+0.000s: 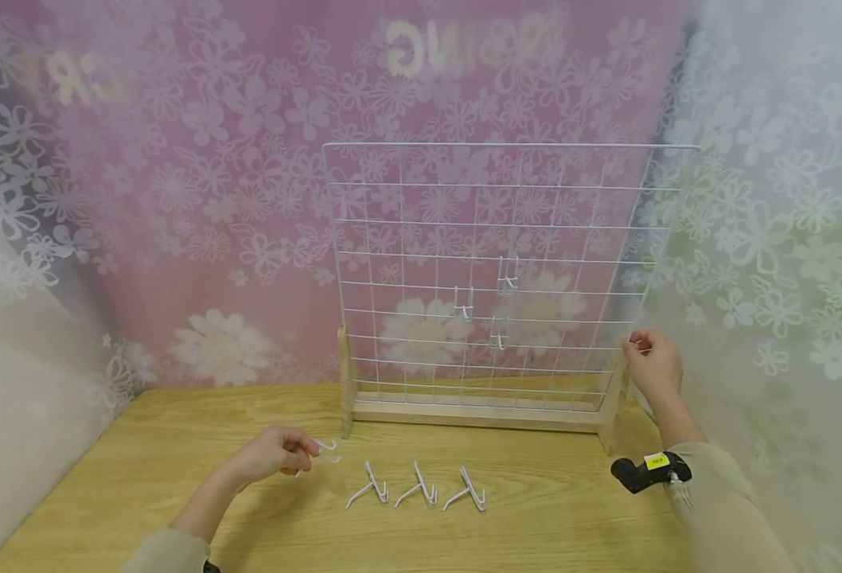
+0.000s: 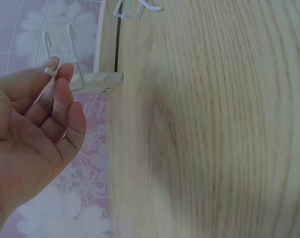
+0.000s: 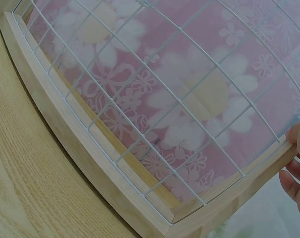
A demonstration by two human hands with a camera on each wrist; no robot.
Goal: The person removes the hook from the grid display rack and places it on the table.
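At the back and sides hangs a flowered curtain [image 1: 249, 159], and before it comes a wooden table [image 1: 571, 509]. On this table a white wire grid [image 1: 510, 145] stands upright in its wooden stand [image 1: 474, 415]. The right hand [image 1: 656, 368] grips the right post [image 1: 616, 402] near its top, thumb on one side and fingers on the other, perhaps to keep it steady. The left hand [image 1: 270, 455] pinches one white hook [image 2: 74, 49] between thumb and fingertips, apart from the grid, with its two prongs pointing away from the hand.

Near the middle of the grid hang an upper hook [image 1: 508, 281], a left hook [image 1: 463, 312] and a lower hook [image 1: 498, 341]. On the table, in front of the stand, lie a first hook [image 1: 374, 483], a second hook [image 1: 422, 483] and a third hook [image 1: 470, 487], in one row. So three hooks are hung and four are off; if all belong on the grid, I judge the work not quite half done.
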